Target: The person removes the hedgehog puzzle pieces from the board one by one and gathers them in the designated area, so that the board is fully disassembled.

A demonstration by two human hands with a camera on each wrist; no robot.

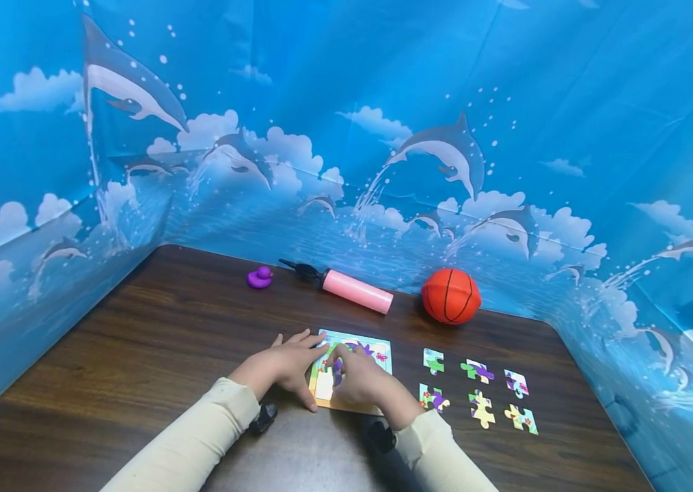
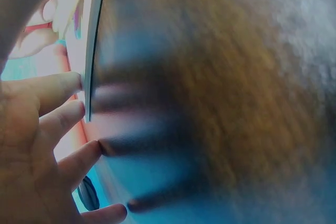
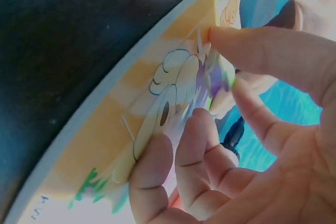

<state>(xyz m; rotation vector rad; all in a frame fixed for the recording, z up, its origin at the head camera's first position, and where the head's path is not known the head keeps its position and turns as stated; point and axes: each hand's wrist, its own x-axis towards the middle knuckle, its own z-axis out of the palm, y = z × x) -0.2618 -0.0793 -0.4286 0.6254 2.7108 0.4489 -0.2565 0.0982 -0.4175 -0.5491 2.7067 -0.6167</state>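
A jigsaw board (image 1: 355,408) with a pale frame and a cartoon picture lies on the table in front of me. My left hand (image 1: 290,362) is at its left side, fingers spread, and in the left wrist view two fingertips (image 2: 76,109) touch the board's edge. Over the board, my right hand (image 1: 359,378) pinches a puzzle piece (image 3: 219,78) with purple and green on it between thumb and forefinger. Its other fingers bend down over the picture. That piece is tilted up at the picture's left part, beside a bare light patch (image 1: 324,386).
Several loose puzzle pieces (image 1: 480,408) lie in two rows right of the board. Behind stand a red ball (image 1: 451,296), a pink hand pump (image 1: 357,290) with a black end and a purple rubber duck (image 1: 260,277). A dolphin-print curtain (image 1: 322,225) surrounds the dark wooden table (image 1: 137,355).
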